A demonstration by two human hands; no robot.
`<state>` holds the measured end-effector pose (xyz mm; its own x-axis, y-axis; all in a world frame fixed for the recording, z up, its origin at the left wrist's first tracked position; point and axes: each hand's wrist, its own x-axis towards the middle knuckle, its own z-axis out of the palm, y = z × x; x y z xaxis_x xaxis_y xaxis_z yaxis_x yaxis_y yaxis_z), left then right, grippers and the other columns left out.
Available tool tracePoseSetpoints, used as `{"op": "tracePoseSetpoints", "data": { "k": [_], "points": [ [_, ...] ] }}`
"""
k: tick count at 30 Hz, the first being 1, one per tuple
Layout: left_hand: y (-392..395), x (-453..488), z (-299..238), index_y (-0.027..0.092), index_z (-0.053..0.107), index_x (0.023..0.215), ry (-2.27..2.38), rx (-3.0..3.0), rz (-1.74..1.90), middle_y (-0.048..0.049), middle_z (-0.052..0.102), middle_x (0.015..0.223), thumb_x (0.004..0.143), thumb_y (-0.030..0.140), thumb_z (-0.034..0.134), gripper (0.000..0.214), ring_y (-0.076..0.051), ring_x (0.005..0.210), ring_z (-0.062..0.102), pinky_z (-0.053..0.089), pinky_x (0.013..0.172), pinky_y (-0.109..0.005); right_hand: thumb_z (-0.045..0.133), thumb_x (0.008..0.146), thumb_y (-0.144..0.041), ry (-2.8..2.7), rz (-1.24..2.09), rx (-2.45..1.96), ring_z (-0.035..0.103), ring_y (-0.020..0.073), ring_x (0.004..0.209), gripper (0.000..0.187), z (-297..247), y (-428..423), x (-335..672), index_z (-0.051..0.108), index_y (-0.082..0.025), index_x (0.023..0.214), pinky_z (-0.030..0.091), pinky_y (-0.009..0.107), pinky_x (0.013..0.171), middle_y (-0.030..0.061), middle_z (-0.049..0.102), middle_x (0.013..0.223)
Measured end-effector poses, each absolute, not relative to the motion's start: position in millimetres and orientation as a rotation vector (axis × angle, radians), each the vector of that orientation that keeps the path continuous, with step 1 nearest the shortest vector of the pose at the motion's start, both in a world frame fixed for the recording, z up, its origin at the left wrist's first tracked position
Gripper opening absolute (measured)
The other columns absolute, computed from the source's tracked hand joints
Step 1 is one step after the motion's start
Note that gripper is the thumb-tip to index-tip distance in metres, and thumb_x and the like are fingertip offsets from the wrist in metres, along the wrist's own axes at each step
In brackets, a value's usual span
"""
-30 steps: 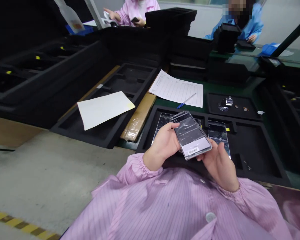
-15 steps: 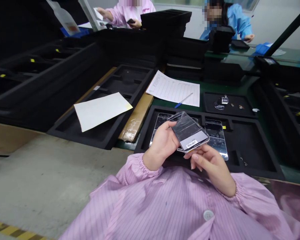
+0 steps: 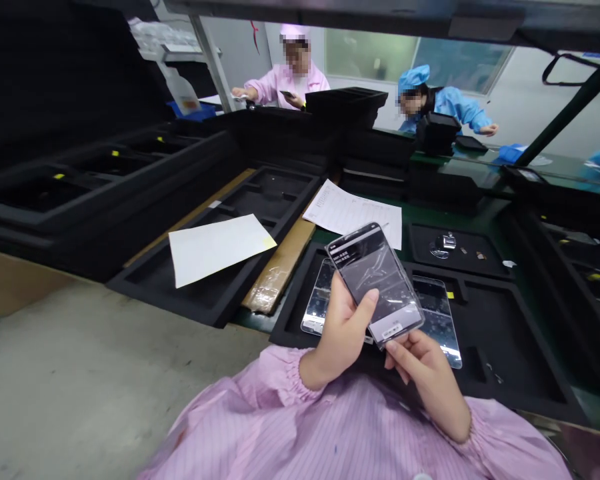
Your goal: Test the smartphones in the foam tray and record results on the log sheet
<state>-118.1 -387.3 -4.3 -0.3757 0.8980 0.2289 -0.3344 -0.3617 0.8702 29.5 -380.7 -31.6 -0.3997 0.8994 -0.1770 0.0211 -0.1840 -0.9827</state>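
I hold a phone point(image 3: 376, 281) wrapped in clear film, tilted up toward me above a black foam tray point(image 3: 510, 353). My left hand point(image 3: 344, 333) grips its left edge, thumb on the screen. My right hand point(image 3: 420, 363) pinches its lower right corner with curled fingers. In the tray below lie two more film-covered phones, one on the left point(image 3: 318, 303) and one on the right point(image 3: 440, 320). Both my sleeves are pink striped.
A second black foam tray with a white sheet point(image 3: 219, 247) lies to the left. A printed form point(image 3: 353, 213) lies behind, and a small tray with metal parts point(image 3: 445, 245). Stacked black trays point(image 3: 345, 107) stand farther back. Two people in pink and blue coats work across the bench.
My view has tipped upward. The phone has been raised and tilted more upright toward me, and my left thumb now rests on its screen. My right hand stays at the lower corner.
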Motion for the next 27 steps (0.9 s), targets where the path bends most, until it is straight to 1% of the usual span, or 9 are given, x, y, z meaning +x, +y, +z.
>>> {"op": "tracePoseSetpoints", "data": {
  "k": [7, 11, 13, 15, 16, 18, 23, 25, 27],
  "points": [
    [-386, -116, -8, 0.026, 0.052, 0.123, 0.949, 0.931, 1.877, -0.0023, 0.067, 0.12, 0.093, 0.03, 0.065, 0.033, -0.015, 0.108, 0.064, 0.05, 0.097, -0.028, 0.076, 0.077, -0.06, -1.43, 1.671, -1.101, 0.043, 0.009, 0.043, 0.045, -32, -387, 30, 0.06, -0.018, 0.071, 0.033, 0.022, 0.043, 0.0029, 0.064, 0.058],
    [-381, -134, -5, 0.026, 0.057, 0.123, 1.047, 0.721, 2.078, -0.0027, 0.067, 0.125, 0.088, 0.029, 0.07, 0.037, -0.018, 0.114, 0.064, 0.049, 0.102, -0.03, 0.071, 0.082, -0.053, -1.725, 1.647, -1.048, 0.048, 0.0114, 0.049, 0.037, -15, -370, 52, 0.058, -0.02, 0.071, 0.037, 0.023, 0.049, 0.0012, 0.063, 0.06],
    [-377, -146, -1, 0.025, 0.059, 0.122, 1.054, 0.601, 2.12, -0.0029, 0.067, 0.127, 0.085, 0.025, 0.071, 0.039, -0.019, 0.118, 0.062, 0.047, 0.106, -0.032, 0.065, 0.087, -0.05, -1.94, 1.449, -1.154, 0.056, 0.0146, 0.057, 0.031, 1, -338, 72, 0.06, -0.021, 0.076, 0.042, 0.026, 0.054, 0.0022, 0.066, 0.067],
    [-374, -156, 3, 0.023, 0.061, 0.121, 1.008, 0.496, 2.039, -0.0042, 0.068, 0.125, 0.081, 0.023, 0.071, 0.041, -0.023, 0.119, 0.063, 0.048, 0.107, -0.035, 0.056, 0.091, -0.044, -2.073, 0.947, -1.455, 0.061, 0.0167, 0.064, 0.026, 17, -292, 97, 0.06, -0.022, 0.077, 0.046, 0.028, 0.063, 0.0027, 0.068, 0.074],
    [-374, -158, 5, 0.022, 0.062, 0.12, 0.976, 0.446, 1.968, -0.0051, 0.069, 0.124, 0.08, 0.023, 0.07, 0.041, -0.024, 0.119, 0.063, 0.049, 0.106, -0.037, 0.056, 0.09, -0.041, -2.077, 0.614, -1.711, 0.062, 0.0173, 0.066, 0.024, 24, -266, 109, 0.06, -0.023, 0.074, 0.047, 0.03, 0.067, 0.0025, 0.068, 0.074],
    [-375, -156, 5, 0.02, 0.062, 0.12, 0.895, 0.361, 1.827, -0.0072, 0.07, 0.122, 0.079, 0.026, 0.067, 0.042, -0.028, 0.119, 0.063, 0.05, 0.104, -0.043, 0.061, 0.085, -0.029, -1.969, 0.346, -1.94, 0.064, 0.0237, 0.075, 0.02, 30, -217, 130, 0.056, -0.021, 0.066, 0.046, 0.035, 0.072, 0.0074, 0.067, 0.075],
    [-383, -140, 0, 0.019, 0.06, 0.118, 0.762, 0.353, 1.661, -0.0079, 0.07, 0.12, 0.075, 0.029, 0.065, 0.044, -0.031, 0.122, 0.062, 0.051, 0.103, -0.046, 0.069, 0.079, -0.029, -1.906, 0.156, -2.142, 0.066, 0.0347, 0.087, 0.019, 18, -153, 153, 0.058, -0.021, 0.065, 0.047, 0.043, 0.074, 0.0137, 0.067, 0.078],
    [-385, -136, -2, 0.019, 0.06, 0.115, 0.744, 0.39, 1.644, -0.007, 0.07, 0.12, 0.075, 0.03, 0.067, 0.042, -0.031, 0.125, 0.06, 0.049, 0.105, -0.046, 0.07, 0.08, -0.036, -1.91, 0.124, -2.15, 0.065, 0.0396, 0.096, 0.018, 14, -151, 155, 0.065, -0.018, 0.08, 0.049, 0.048, 0.079, 0.0192, 0.07, 0.091],
    [-387, -135, -1, 0.019, 0.06, 0.113, 0.734, 0.428, 1.638, -0.0062, 0.07, 0.12, 0.076, 0.031, 0.067, 0.04, -0.03, 0.127, 0.058, 0.048, 0.106, -0.045, 0.068, 0.083, -0.042, -1.91, 0.1, -2.08, 0.061, 0.0443, 0.109, 0.034, 15, -161, 153, 0.067, -0.013, 0.102, 0.048, 0.054, 0.086, 0.0264, 0.067, 0.111]
  ]
}}
